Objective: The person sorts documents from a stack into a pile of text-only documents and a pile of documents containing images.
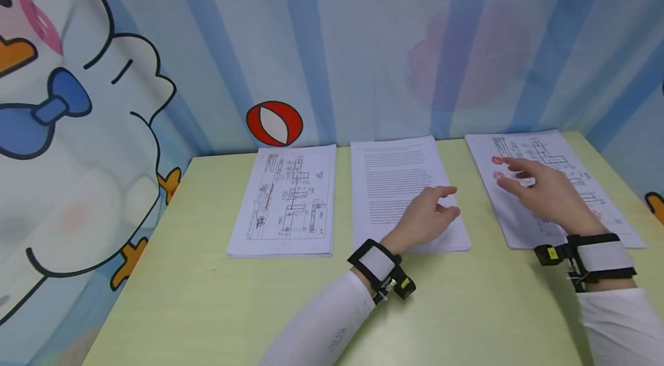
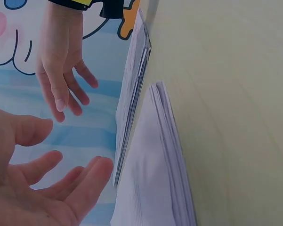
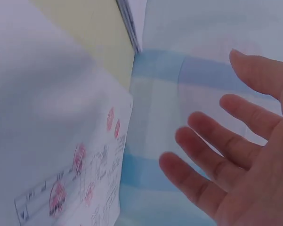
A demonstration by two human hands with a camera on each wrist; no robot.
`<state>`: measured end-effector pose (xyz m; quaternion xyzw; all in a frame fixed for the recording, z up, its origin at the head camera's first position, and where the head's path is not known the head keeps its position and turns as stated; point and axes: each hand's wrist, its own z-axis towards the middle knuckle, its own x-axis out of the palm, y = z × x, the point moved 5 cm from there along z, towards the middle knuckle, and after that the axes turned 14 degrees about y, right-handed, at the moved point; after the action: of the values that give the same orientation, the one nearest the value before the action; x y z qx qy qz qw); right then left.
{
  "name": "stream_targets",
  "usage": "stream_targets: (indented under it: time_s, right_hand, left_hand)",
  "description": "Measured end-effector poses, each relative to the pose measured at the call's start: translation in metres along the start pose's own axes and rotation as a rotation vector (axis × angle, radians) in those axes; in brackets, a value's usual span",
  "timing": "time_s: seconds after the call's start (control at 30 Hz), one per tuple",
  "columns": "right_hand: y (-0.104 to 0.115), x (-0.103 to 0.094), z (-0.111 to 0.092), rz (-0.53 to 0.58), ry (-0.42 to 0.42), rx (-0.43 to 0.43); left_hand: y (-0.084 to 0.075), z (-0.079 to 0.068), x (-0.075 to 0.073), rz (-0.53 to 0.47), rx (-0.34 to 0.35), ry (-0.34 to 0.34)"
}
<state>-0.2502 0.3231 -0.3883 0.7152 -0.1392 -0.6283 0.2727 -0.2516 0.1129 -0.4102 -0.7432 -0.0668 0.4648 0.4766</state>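
Three stacks of printed paper lie side by side on the table. My left hand (image 1: 426, 217) is over the middle stack of text pages (image 1: 396, 173), fingers apart and holding nothing. Over the right stack of technical drawings (image 1: 534, 150), my right hand (image 1: 552, 193) has its fingers spread, also without anything in them. Red round stamp marks (image 3: 79, 157) show on that stack's top sheet in the right wrist view. The left stack (image 1: 290, 199) carries a line drawing with dimensions. In the left wrist view, both the near left hand (image 2: 52, 188) and the farther right hand (image 2: 63, 70) have relaxed fingers.
The pale yellow-green table (image 1: 207, 308) reaches back to a blue striped curtain (image 1: 363, 55) with cartoon pictures. Strapped to both wrists are small black cameras, the left one (image 1: 404, 285) and the right one (image 1: 550, 254).
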Motion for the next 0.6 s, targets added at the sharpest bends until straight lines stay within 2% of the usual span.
stream_targets:
  time_s: [0.13, 0.27, 0.33, 0.43, 0.53, 0.6]
  right_hand:
    - [-0.017, -0.005, -0.001, -0.008, 0.009, 0.056]
    - [-0.042, -0.01, -0.001, 0.003, 0.012, 0.123]
    - [-0.061, -0.011, 0.001, 0.014, 0.02, 0.174]
    - [-0.102, -0.007, 0.006, 0.006, -0.003, 0.239]
    - [-0.129, -0.004, 0.006, -0.005, -0.012, 0.311]
    - [-0.127, -0.005, -0.001, 0.007, -0.004, 0.363]
  left_hand:
    - [-0.005, 0.01, 0.017, -0.106, -0.018, 0.061]
    - [-0.007, 0.02, 0.035, -0.217, -0.077, 0.104]
    - [-0.007, 0.024, 0.044, -0.25, -0.107, 0.107]
    - [-0.009, 0.031, 0.055, -0.273, -0.137, 0.106]
    - [-0.012, 0.034, 0.061, -0.31, -0.159, 0.096]
    - [-0.012, 0.035, 0.064, -0.348, -0.179, 0.093]
